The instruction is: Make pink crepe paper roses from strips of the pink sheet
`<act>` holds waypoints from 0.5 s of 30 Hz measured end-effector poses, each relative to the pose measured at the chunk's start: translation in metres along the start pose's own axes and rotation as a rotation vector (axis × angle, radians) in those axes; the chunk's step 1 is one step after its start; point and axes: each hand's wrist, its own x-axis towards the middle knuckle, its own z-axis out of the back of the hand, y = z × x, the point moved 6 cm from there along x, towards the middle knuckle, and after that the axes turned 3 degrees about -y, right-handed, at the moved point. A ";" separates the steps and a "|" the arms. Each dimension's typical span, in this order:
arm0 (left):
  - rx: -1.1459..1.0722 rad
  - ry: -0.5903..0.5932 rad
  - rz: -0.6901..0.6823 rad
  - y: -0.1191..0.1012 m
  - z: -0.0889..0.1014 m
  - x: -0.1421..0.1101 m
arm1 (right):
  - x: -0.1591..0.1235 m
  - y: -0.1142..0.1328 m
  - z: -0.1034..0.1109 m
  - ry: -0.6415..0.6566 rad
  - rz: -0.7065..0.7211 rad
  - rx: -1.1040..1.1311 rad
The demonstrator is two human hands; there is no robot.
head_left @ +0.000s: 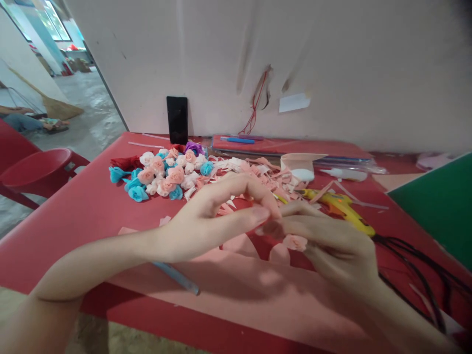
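My right hand [334,241] is closed around a small peach paper rose [295,242], which pokes out below its fingers. My left hand [221,211] meets it fingertip to fingertip. Its thumb and fingers are pinched together, and whatever lies between them is hidden. Under both hands a large sheet of peach crepe paper [250,290] is spread along the front of the table, with cut petal shapes [241,246] at its far edge. A light blue pen [177,278] rests on the sheet beneath my left forearm.
Finished paper flowers [173,174] are heaped at the left, before an upright phone [177,119]. Peach scraps [254,172] lie behind my hands. A yellow glue gun [341,206] with black cables [409,255] lies right, near a green board [438,211]. A red chair [40,169] stands left.
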 end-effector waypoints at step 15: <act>0.942 0.350 -0.016 0.082 0.019 -0.052 | 0.005 0.005 -0.003 -0.049 0.027 -0.130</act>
